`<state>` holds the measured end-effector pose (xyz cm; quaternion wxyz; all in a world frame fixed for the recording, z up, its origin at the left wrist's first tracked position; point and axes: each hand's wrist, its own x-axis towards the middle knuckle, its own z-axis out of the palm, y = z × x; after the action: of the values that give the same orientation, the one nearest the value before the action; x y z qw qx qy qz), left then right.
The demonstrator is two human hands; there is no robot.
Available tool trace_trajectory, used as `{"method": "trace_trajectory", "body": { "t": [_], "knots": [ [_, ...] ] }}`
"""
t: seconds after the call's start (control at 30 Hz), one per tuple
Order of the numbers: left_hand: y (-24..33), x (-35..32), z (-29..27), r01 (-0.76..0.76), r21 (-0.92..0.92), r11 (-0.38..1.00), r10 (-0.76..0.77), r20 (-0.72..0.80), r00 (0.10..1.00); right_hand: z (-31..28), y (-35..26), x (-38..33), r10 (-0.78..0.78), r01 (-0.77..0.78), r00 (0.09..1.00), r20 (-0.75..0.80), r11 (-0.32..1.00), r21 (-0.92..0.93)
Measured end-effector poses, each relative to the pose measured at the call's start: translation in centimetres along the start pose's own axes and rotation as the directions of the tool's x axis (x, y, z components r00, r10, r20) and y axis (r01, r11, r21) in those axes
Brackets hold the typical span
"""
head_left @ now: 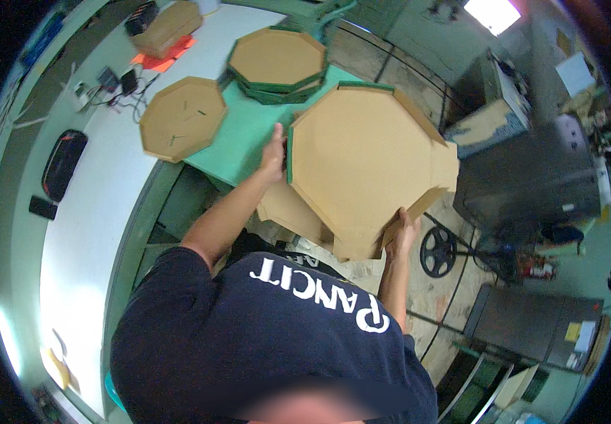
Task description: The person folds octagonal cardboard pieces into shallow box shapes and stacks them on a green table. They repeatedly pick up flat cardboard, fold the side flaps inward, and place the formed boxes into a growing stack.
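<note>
Sticking out past the right edge of the flat green table (243, 136), the big octagonal tan cardboard box with green outer sides (362, 159) probably wants each wall creased evenly — rush it and corners buckle. Left hand (273, 157), table side, braces it; fingers hidden, can't tell how curled. Right hand (406, 232), away from the table — pinched on a tan cardboard side flap (425, 202).
</note>
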<state>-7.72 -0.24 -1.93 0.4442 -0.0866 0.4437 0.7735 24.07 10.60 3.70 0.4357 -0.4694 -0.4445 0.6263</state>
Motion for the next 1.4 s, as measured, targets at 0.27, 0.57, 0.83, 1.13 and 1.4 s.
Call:
{"method": "trace_trajectory", "body": {
  "t": [0.27,0.57,0.83,1.13,1.4],
  "knots": [
    [3.2,3.1,-6.0,-0.357,0.714,0.603,0.538,-0.033,0.842,3.8,4.0,-1.7,0.177,-0.183,0.983,0.047,0.969,0.164],
    [16.1,7.2,-12.6,-0.324,0.945,0.048,0.693,0.202,0.692,4.2,8.7,-1.3,0.259,-0.279,0.96,0.106,0.917,0.287],
    [7.6,2.2,-5.3,-0.108,0.658,0.746,0.044,0.112,0.993,3.6,7.9,-0.8,0.276,-0.292,0.956,0.1,0.929,0.227],
    [4.6,3.0,-3.9,-0.26,0.569,0.781,0.271,0.067,0.96,4.2,7.8,-1.6,0.235,-0.243,0.97,0.066,0.947,0.211],
    [14.8,7.9,-15.1,-0.081,0.988,0.128,0.704,-0.033,0.71,3.6,11.4,-0.2,0.309,-0.33,0.943,0.126,0.921,0.21]
  ]
}}
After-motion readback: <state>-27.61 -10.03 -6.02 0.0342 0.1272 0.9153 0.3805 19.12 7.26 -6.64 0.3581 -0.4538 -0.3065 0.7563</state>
